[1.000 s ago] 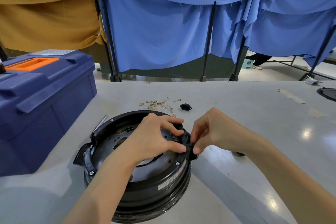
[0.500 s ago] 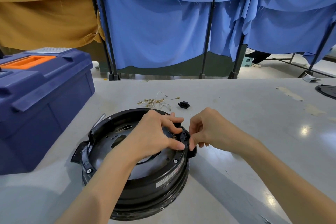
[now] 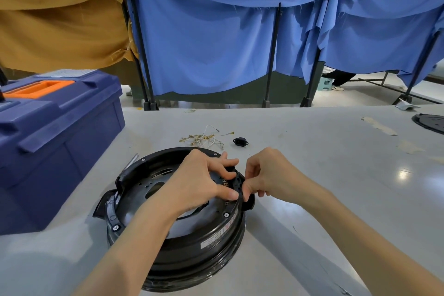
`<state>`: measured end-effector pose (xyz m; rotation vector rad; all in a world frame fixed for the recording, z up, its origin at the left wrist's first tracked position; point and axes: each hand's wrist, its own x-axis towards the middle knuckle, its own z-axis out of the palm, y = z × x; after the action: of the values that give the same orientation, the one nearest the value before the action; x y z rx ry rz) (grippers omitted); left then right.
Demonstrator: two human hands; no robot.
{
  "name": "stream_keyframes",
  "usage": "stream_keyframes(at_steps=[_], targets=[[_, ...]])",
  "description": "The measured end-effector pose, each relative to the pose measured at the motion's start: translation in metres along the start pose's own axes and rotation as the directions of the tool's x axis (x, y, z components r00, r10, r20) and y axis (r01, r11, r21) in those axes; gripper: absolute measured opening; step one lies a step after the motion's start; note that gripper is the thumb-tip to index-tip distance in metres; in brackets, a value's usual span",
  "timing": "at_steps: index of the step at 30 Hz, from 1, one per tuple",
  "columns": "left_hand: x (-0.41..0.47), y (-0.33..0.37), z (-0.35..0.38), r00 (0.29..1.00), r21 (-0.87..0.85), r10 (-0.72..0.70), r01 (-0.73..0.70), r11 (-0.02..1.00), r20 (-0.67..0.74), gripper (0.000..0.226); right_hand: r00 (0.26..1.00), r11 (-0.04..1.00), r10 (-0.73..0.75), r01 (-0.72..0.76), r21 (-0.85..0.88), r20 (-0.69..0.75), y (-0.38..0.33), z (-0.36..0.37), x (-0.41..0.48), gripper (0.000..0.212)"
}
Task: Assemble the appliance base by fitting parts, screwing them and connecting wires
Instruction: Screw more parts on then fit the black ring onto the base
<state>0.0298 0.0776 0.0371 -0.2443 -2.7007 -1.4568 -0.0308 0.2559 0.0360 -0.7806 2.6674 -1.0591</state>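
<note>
A round black appliance base (image 3: 192, 247) lies on the grey table (image 3: 312, 187), open side up, with a metal plate inside. My left hand (image 3: 199, 182) reaches over the base and grips a small black socket part (image 3: 239, 181) at its right rim between thumb and fingers. My right hand (image 3: 266, 173) pinches the same part from the outside of the rim. Brass terminals show between my fingers. Farther back lie a bundle of thin wires with brass terminals (image 3: 204, 137) and a second black socket (image 3: 240, 142).
A big blue toolbox with an orange handle (image 3: 48, 132) stands at the left. A black round part (image 3: 430, 122) sits at the table's far right edge. Blue and mustard cloth screens hang behind the table. Strips of tape (image 3: 379, 125) stick to the table at right.
My right hand has slid a little closer to the rim and curled tighter on the socket part. My left hand stays on the same spot. The head camera has shifted slightly.
</note>
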Motion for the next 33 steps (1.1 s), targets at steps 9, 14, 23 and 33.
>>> stream_keyframes(at_steps=[9, 14, 23, 33], targets=[[0.005, -0.003, -0.006, 0.993, 0.062, 0.110, -0.112, 0.992, 0.035, 0.028, 0.948, 0.972, -0.232, 0.234, 0.014, 0.217, -0.038, -0.028, -0.028, 0.027], [0.009, -0.007, -0.010, 0.987, 0.084, 0.140, -0.146, 0.986, 0.073, 0.027, 0.877, 0.975, -0.220, 0.210, 0.070, 0.428, -0.045, -0.018, -0.033, 0.021], [0.018, -0.013, 0.001, 0.965, 0.561, 0.185, -0.259, 0.786, 0.186, 0.040, 0.948, 0.973, -0.137, 0.183, -0.138, 0.289, -0.038, -0.019, -0.030, 0.030], [0.031, -0.004, -0.009, 0.994, 0.782, 0.103, -0.096, 0.616, 0.041, 0.040, 0.991, 0.908, -0.121, 0.133, -0.398, 0.056, -0.020, -0.023, -0.014, 0.012]])
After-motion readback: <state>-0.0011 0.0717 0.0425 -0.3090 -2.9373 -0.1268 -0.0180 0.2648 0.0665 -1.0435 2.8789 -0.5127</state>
